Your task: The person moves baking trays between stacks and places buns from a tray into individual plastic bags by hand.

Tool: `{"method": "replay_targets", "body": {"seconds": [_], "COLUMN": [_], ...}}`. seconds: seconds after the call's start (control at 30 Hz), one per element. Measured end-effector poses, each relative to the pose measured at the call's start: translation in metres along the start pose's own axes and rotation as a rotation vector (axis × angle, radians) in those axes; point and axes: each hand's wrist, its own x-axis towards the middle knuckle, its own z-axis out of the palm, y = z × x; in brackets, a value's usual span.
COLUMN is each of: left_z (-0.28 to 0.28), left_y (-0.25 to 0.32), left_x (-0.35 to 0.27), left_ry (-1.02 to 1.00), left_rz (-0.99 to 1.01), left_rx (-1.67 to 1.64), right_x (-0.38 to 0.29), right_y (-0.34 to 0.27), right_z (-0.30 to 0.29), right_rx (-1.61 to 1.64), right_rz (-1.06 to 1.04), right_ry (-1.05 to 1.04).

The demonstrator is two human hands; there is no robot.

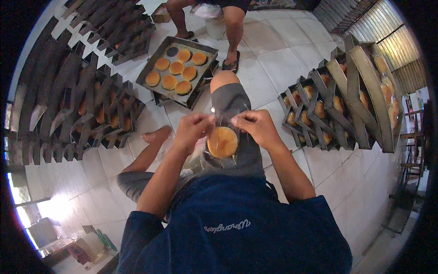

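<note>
A round golden-brown bun [222, 142] hangs over my lap inside a clear plastic bag [235, 158]. My left hand [195, 130] pinches one side of the bag's mouth between thumb and fingers. On the other side, the fingertips of my right hand [255, 126] grip the same film edge, so the bag stretches between both hands above the bun. Beyond my knee, several similar buns [176, 67] lie in a square metal baking tray [145, 70], with one dark round spot [172, 51] bare of a bun. The tray rests on another dark tray [160, 99].
Tall stacks of crisscrossed metal trays holding buns stand at my left [92, 113] and right [337, 102]. Across from me are a person's legs [234, 30] beside a white bucket [215, 29]. White tiles [273, 65] cover the floor. A cardboard box [160, 14] sits at the back.
</note>
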Motion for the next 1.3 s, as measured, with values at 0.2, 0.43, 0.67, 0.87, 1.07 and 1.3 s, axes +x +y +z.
{"method": "replay_targets", "body": {"seconds": [0.2, 0.43, 0.67, 0.87, 1.07, 1.3], "left_z": [0.013, 0.010, 0.001, 0.013, 0.010, 0.006], "left_y": [-0.007, -0.028, -0.032, -0.017, 0.012, -0.056], "left_x": [-0.024, -0.036, -0.040, -0.049, -0.030, -0.090], "left_ry": [0.061, 0.027, 0.096, 0.163, 0.244, 0.114], "left_rz": [-0.108, 0.098, 0.102, 0.233, 0.267, 0.158], "left_rx": [-0.316, 0.142, 0.046, 0.140, -0.350, 0.077], "right_x": [-0.038, -0.034, -0.039, -0.031, -0.005, -0.092], "right_y": [0.005, 0.019, 0.023, 0.012, 0.000, 0.019], "right_z": [0.014, 0.026, 0.013, 0.018, -0.003, -0.008], "right_rx": [0.205, 0.181, 0.211, 0.323, 0.462, 0.138], "right_rz": [0.123, 0.084, 0.127, 0.143, 0.240, 0.260], "right_ry": [0.114, 0.072, 0.188, 0.244, 0.222, 0.145]}}
